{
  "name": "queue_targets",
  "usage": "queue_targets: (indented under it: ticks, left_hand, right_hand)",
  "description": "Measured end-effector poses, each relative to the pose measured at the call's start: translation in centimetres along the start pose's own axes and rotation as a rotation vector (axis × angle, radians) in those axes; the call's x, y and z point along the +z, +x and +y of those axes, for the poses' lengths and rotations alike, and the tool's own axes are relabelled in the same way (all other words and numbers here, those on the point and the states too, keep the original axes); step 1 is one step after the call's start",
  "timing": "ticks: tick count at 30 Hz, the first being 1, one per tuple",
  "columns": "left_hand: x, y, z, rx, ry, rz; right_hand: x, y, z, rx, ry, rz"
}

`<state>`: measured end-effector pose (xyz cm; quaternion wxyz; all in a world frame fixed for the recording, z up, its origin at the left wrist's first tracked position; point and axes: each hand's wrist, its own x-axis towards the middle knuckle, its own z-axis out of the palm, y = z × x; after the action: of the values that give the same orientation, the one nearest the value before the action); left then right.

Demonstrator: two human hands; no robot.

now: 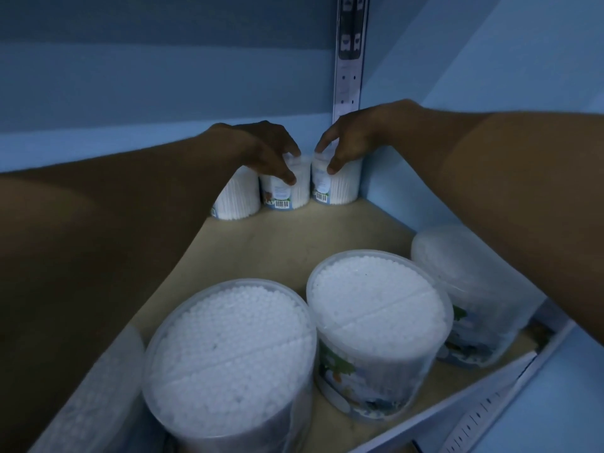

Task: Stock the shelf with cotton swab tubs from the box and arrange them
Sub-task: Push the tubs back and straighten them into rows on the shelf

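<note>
Two tubs stood upright at the shelf back — our left hand gripped the middle tub, our right hand the corner tub.

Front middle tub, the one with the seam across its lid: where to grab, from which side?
Grip the front middle tub from above, fingers and thumb spanning the lid rim. It stands upright with neighbours close on both sides, so a side approach looks cramped; top and front are free.
</note>
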<state>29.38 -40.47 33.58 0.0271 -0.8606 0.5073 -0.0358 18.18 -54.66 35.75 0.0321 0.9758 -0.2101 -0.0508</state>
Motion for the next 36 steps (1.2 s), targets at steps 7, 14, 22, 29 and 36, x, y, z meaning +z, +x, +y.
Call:
queue_targets:
  ticks: [7, 14, 22, 29, 36]
  left_hand:
    - [-0.8, -1.0, 1.0, 0.006, 0.023, -0.01]
    - [-1.0, -2.0, 1.8, 0.002, 0.045, -0.026]
    - [-1.5, -3.5, 2.9, 0.017, 0.063, -0.049]
    - [-2.1, -5.4, 3.9, 0.0, 0.038, -0.081]
    - [-2.6, -7.5, 4.6, -0.003, 0.03, -0.101]
  right_hand:
    - [-0.1, -1.1, 0.3, -0.009, 0.08, -0.018]
    - [0.3, -2.4, 0.7, -0.031, 0.121, -0.021]
    - [0.3, -5.0, 0.8, -0.041, 0.121, -0.04]
    - [0.4, -7.4, 0.6, -0.051, 0.139, -0.034]
    - [0.5, -9.6, 0.4, -0.077, 0.236, -0.033]
